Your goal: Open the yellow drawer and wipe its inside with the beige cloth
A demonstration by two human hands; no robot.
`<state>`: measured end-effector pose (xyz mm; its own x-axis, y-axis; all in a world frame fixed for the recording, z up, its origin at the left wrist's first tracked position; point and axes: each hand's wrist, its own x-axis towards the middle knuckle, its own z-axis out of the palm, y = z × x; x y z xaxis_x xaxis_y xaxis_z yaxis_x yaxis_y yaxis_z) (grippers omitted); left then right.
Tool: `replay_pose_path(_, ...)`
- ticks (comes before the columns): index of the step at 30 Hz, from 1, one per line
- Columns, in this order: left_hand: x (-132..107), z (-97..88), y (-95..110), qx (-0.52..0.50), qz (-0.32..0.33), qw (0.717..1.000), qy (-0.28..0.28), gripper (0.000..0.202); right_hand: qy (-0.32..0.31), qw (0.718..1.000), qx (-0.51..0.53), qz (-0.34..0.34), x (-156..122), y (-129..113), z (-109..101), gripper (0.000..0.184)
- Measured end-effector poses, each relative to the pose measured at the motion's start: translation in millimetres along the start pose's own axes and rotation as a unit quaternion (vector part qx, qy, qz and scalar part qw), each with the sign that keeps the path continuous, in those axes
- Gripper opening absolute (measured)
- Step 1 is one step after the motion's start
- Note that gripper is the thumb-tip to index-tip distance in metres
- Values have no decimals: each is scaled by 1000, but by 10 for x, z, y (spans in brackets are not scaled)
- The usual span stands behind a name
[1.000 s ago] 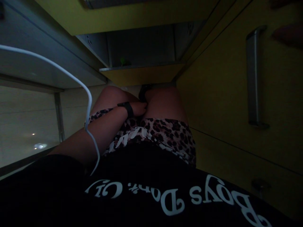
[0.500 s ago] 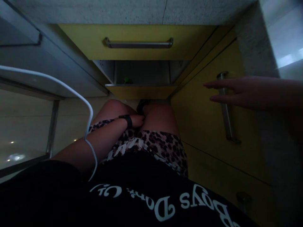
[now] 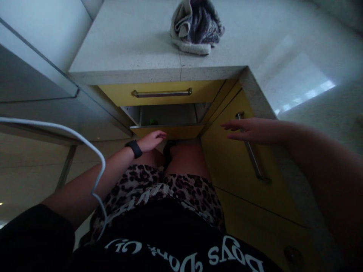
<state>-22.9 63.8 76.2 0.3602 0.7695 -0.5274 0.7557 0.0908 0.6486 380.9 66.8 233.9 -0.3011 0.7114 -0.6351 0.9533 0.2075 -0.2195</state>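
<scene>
Grey cloth [image 3: 195, 30] on counter [image 3: 127, 41], cable [image 3: 103, 165] before left forearm [image 3: 90, 179], left hand [image 3: 149, 142] and right hand [image 3: 253, 131] fingers [image 3: 233, 124] apart.

A pale surface [image 3: 127, 41] turns a corner — a crumpled grey cloth [image 3: 198, 28] lies on it, by a thin seam [image 3: 180, 70]. Below, an open drawer [image 3: 181, 131] holds something small and green [image 3: 153, 121] — too dim to name.

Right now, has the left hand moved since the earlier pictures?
Yes: the left hand has moved from between the thighs toward the open drawer.

A bright reflection [image 3: 304, 85] crosses the pale countertop [image 3: 127, 41].
</scene>
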Motion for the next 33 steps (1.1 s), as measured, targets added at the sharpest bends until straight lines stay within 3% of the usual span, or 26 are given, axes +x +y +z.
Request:
replay_pose_path(3,130,-525,110,-82,45,980,173,57,-2,1000,4,-9,27,-10,2,85)
replay_pose_path(5,253,-789,196,-82,51,964,248,58,3,1000,5,-1,22,-46,-6,81)
replay_pose_path(7,402,-951,279,-48,49,956,286,62,7,1000,4,3,8,-83,-14,77)
replay_pose_path(10,622,-1012,393,1,33,960,279,68,4,1000,-2,-8,-5,-108,-21,79)
replay_pose_path(14,734,-903,553,110,33,960,255,77,4,1000,-10,-15,-3,-92,-13,82)
replay_pose_path(18,634,-809,722,326,28,885,330,68,2,1000,9,-11,-7,-58,5,83)
replay_pose_path(22,598,-861,783,392,71,847,351,57,-1,1000,18,-15,-17,-32,17,85)
replay_pose_path(28,783,-1059,725,380,85,877,282,55,-20,999,38,-20,-27,18,31,90)
replay_pose_path(33,820,-1144,746,377,39,893,243,70,-15,999,41,-15,-11,74,54,90)
